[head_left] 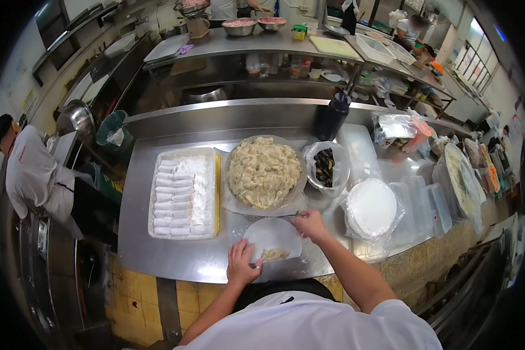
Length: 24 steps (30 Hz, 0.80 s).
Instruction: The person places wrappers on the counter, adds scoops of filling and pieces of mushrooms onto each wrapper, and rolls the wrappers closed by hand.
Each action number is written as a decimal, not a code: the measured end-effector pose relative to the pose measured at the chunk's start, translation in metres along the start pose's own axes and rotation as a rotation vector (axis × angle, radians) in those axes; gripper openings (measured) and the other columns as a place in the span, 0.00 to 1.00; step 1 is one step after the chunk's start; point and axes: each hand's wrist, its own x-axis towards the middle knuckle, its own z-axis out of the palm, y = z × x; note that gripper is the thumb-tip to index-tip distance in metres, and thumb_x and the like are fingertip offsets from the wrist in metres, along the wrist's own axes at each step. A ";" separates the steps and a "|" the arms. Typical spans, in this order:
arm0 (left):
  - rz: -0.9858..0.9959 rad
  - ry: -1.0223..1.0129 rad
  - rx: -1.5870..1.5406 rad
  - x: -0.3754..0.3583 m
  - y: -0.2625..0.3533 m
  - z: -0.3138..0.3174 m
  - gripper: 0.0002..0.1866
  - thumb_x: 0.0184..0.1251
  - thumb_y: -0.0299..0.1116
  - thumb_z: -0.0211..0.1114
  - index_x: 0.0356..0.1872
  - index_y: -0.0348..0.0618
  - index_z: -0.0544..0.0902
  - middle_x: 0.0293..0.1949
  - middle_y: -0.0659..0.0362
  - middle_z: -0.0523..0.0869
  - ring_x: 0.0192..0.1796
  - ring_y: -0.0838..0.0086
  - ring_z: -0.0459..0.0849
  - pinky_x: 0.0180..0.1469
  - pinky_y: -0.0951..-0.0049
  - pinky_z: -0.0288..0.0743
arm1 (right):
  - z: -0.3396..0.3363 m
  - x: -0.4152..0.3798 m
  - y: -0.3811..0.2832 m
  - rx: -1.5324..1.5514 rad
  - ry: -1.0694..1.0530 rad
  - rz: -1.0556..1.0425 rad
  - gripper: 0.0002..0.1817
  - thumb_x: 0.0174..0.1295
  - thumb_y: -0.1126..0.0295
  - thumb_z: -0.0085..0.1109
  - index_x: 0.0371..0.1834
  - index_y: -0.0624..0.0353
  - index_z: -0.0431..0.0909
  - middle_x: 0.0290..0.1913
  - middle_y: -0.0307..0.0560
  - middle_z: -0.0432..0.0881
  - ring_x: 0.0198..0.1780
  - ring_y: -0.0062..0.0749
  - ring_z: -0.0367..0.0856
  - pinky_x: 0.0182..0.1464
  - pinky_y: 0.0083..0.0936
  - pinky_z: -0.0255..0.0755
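Note:
A round white wrapper (271,233) lies on the steel table with a small heap of filling (275,254) near its lower edge. My left hand (242,263) rests at the wrapper's left edge, fingers stretched and thumb apart. At the wrapper's upper right, my right hand (310,226) is closed on a thin utensil pointing left. Just beyond is a big lined bowl of pale filling (263,172). To its left, a white tray (152,201) holds rows of white rolls (173,198). A stack of round white wrappers (371,207) sits on plastic at the right.
A bowl of dark strips (324,166) and a dark bottle (334,114) stand behind. Clear plastic containers (415,201) line the table's right. At the far left is a person in a white shirt (35,169); other people stand near the back counters (245,42).

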 end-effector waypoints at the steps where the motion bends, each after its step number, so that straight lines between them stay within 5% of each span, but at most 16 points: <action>1: -0.016 -0.035 0.007 0.000 0.001 -0.001 0.36 0.54 0.41 0.82 0.66 0.43 0.84 0.77 0.46 0.78 0.81 0.45 0.72 0.86 0.37 0.57 | -0.007 0.007 0.011 -0.220 0.114 -0.162 0.18 0.69 0.65 0.74 0.50 0.71 0.87 0.33 0.48 0.89 0.25 0.29 0.85 0.24 0.30 0.77; 4: -0.005 -0.040 0.030 0.002 0.002 0.000 0.35 0.55 0.42 0.81 0.65 0.43 0.84 0.76 0.46 0.79 0.81 0.45 0.72 0.86 0.37 0.57 | -0.055 0.009 -0.024 -0.197 0.245 -0.350 0.16 0.66 0.61 0.72 0.45 0.64 0.93 0.39 0.54 0.95 0.38 0.37 0.93 0.47 0.38 0.85; 9: -0.011 -0.049 0.048 0.003 0.004 -0.001 0.32 0.56 0.44 0.79 0.63 0.43 0.86 0.76 0.49 0.80 0.82 0.46 0.72 0.86 0.37 0.57 | -0.105 0.075 -0.082 -0.396 0.417 -0.499 0.15 0.66 0.72 0.62 0.51 0.64 0.92 0.44 0.63 0.94 0.49 0.55 0.95 0.55 0.45 0.85; 12: -0.018 -0.056 0.055 0.003 0.005 -0.001 0.32 0.56 0.43 0.79 0.63 0.44 0.86 0.76 0.49 0.80 0.82 0.46 0.72 0.86 0.37 0.57 | -0.116 0.107 -0.082 -0.733 0.375 -0.571 0.17 0.63 0.77 0.59 0.51 0.65 0.92 0.46 0.67 0.93 0.53 0.61 0.93 0.58 0.49 0.85; 13: -0.018 -0.056 0.057 0.003 0.005 -0.001 0.32 0.56 0.43 0.79 0.63 0.44 0.86 0.76 0.49 0.80 0.82 0.46 0.73 0.86 0.37 0.57 | -0.121 0.112 -0.087 -0.851 0.297 -0.476 0.22 0.61 0.76 0.63 0.59 0.60 0.92 0.53 0.65 0.93 0.58 0.62 0.91 0.64 0.50 0.84; 19: -0.016 -0.038 0.071 0.004 0.004 0.001 0.32 0.55 0.43 0.80 0.62 0.44 0.86 0.74 0.48 0.81 0.80 0.46 0.74 0.86 0.37 0.58 | -0.136 0.139 -0.090 -1.126 0.053 -0.613 0.23 0.62 0.78 0.61 0.61 0.55 0.90 0.54 0.61 0.93 0.58 0.59 0.91 0.61 0.52 0.85; 24: -0.020 -0.028 0.070 0.004 0.003 0.003 0.33 0.52 0.41 0.80 0.62 0.45 0.85 0.73 0.48 0.82 0.79 0.45 0.75 0.85 0.36 0.59 | -0.140 0.150 -0.095 -1.124 0.086 -0.523 0.23 0.64 0.75 0.63 0.63 0.53 0.89 0.52 0.60 0.93 0.57 0.58 0.92 0.61 0.52 0.85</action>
